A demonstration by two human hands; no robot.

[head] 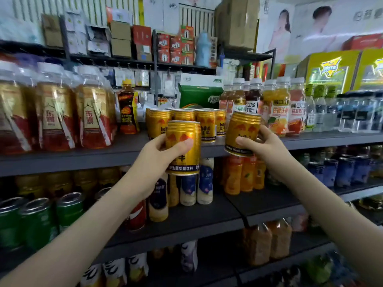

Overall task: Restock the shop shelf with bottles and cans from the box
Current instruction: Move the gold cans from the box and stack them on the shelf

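Nearest, two bare forearms [93, 235], reaching up from the bottom corners. Left grip [159, 150] clasped round the left can [183, 148], gold with red marks and a dark band at the foot, thumb laid across the label, fingers curled behind. Upright, held in the air just in front of the shelf [83, 160] edge, base hanging lower than the board. Right grip [264, 146] clasped likewise round the right can [241, 131], same gold print, tilted with the top leaning away and to the right, foot about level with the shelf edge (touching the board or not, cannot tell). Just behind both, standing on the shelf, row of gold cans [183, 116], partly covered by the left can. Left of the row, one dark orange bottle [127, 108], then big gold-and-red bottles [56, 114] in clear wrap. Behind the row, green and white pack [200, 94]. Right of it, white-capped juice bottles [277, 104], then clear water bottles [352, 112], blurred. On the board below: green cans [37, 220] at left, pale milky bottles [205, 183] in the middle, orange bottles [240, 175] beside them, dark blue cans [342, 170] further right. Up top, small red cartons [176, 48] and a brown cardboard box [236, 21].
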